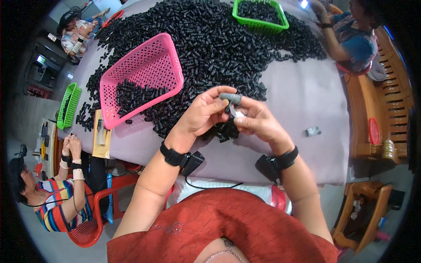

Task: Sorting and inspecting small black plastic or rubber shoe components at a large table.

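My left hand (204, 111) and my right hand (258, 120) meet over the near edge of a heap of small black pieces (210, 48). A small black piece (227, 110), partly hidden by my fingers, sits in the pinch of my left hand. Between the thumb and fingers of my right hand is a small, pale, shiny piece (237, 113), touching or very close to the black one; its kind is unclear. A grey speckled cover (230, 97) appears to wrap my right index fingertip, beside my left fingertips.
A pink basket (175, 65) with black pieces leans on the heap. Green baskets stand at the back (263, 28) and left (66, 118). A yellowish board (103, 147) and a small grey item (313, 131) lie on the cloth. Other people sit left, back left and back right.
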